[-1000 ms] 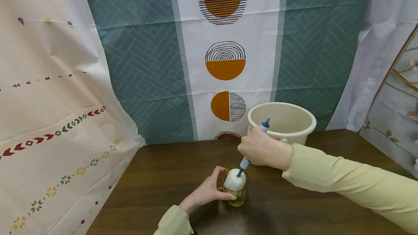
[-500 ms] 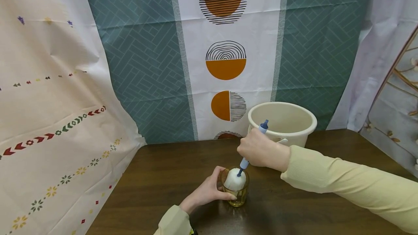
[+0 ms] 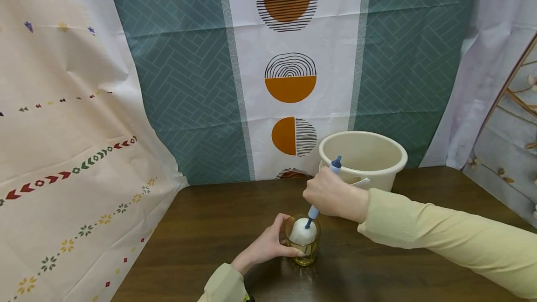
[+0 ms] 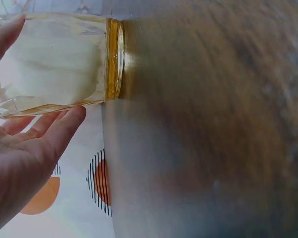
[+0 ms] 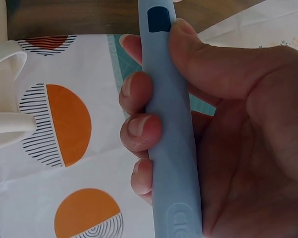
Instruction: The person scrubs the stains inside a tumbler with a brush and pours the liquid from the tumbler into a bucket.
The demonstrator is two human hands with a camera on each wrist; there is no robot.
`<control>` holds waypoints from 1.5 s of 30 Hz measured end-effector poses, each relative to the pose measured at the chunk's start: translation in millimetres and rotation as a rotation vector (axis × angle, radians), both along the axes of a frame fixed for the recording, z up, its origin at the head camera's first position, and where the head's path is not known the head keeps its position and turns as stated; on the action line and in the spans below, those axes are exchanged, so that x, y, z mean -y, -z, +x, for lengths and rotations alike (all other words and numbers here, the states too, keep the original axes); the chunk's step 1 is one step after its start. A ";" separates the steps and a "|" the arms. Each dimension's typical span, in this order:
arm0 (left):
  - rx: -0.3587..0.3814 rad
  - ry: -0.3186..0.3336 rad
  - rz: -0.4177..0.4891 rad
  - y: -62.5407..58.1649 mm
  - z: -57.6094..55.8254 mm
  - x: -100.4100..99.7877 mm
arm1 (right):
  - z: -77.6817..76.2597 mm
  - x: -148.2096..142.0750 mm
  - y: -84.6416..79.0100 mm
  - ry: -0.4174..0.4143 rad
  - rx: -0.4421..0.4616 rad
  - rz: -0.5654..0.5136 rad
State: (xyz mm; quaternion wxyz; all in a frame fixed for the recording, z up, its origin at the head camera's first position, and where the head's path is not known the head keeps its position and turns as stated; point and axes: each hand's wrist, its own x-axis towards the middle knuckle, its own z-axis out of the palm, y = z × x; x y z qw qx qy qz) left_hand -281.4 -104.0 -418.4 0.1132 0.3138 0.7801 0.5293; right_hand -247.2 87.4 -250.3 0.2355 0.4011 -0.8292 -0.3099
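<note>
My left hand [image 3: 268, 246] grips an amber glass [image 3: 308, 256] that stands upright on the dark wooden table [image 3: 201, 236]. Thumb and fingers lie on opposite sides of the glass. Inside it sits the white sponge head of a sponge brush [image 3: 301, 232]; the left wrist view shows the sponge [image 4: 59, 64] through the clear wall. Above and to the right, my right hand [image 3: 333, 193] holds the brush by its light blue handle [image 5: 171, 124], fingers curled round it. The handle leans, its dark blue end sticking out above the fist.
A cream bucket [image 3: 383, 178] with a handle stands at the back right, just behind my right hand. Patterned cloths [image 3: 176, 83] hang along the back and both sides of the table.
My right hand has shifted slightly left and down with the brush, and the sponge sits a little lower in the glass. The left hand and glass have hardly moved.
</note>
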 end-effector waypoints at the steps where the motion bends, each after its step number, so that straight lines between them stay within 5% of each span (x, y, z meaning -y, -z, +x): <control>1: -0.002 0.000 -0.001 -0.4 0.3 0.0 | 0.0 0.2 0.6 0.002 0.003 0.003; 25: 0.024 0.011 0.015 -4.1 1.9 -0.7 | 2.0 3.8 2.6 0.049 -0.026 0.052; 45: 0.021 -0.004 -0.023 -3.5 0.9 0.9 | 2.1 3.9 -1.4 0.041 0.064 0.064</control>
